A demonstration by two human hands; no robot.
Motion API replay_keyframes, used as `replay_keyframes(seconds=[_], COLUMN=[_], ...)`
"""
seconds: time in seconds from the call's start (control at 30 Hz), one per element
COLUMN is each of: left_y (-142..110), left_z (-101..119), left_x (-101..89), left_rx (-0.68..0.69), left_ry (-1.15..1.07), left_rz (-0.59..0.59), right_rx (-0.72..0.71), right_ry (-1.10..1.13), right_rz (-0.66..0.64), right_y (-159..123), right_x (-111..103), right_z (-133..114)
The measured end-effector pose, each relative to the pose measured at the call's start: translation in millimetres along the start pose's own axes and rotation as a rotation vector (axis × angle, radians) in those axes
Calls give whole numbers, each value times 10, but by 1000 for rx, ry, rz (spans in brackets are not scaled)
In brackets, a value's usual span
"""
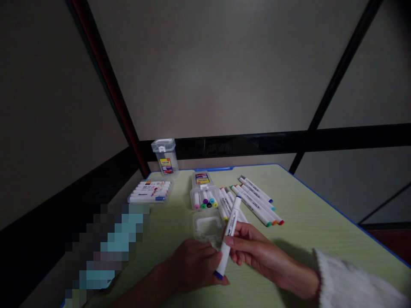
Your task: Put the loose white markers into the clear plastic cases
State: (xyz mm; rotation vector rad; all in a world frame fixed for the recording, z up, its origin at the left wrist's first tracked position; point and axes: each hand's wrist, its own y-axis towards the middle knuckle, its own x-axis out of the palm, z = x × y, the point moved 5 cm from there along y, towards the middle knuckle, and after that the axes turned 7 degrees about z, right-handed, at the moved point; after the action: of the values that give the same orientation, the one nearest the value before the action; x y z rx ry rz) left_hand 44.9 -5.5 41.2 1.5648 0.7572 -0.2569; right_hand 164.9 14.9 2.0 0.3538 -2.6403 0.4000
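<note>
Above the front part of the table, I hold a white marker (229, 235) with dark blue ends, tilted with its upper end to the right. My right hand (257, 252) is closed around its middle, the thumb lying along the barrel. At the marker's lower end, my left hand (197, 263) is curled, with its thumb and a finger on either side of the blue tip. Just beyond lies a clear plastic case (203, 188) on its side, its lid (207, 224) swung open towards me. Several markers with coloured ends fill part of it.
More loose white markers (257, 203) lie right of the case on the pale green table (308, 226). A flat marker set (150, 191) lies at left, and an upright clear box (166, 158) stands at the back left. A blurred-out turquoise item (120, 239) is at the left edge.
</note>
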Motion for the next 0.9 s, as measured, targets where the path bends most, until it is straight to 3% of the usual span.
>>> replay_keyframes(seconds=[0.33, 0.7, 0.9], left_y=[-13, 21, -27], left_z=[-3, 10, 1], left_x=[-15, -48, -11], left_rx=[11, 26, 7], left_ry=[-25, -3, -3], left_rz=[21, 26, -43], right_rx=[57, 41, -5], right_ry=[188, 101, 17], right_rz=[-3, 22, 15], right_y=[23, 31, 36], right_x=[-23, -37, -65], right_z=[-2, 5, 23])
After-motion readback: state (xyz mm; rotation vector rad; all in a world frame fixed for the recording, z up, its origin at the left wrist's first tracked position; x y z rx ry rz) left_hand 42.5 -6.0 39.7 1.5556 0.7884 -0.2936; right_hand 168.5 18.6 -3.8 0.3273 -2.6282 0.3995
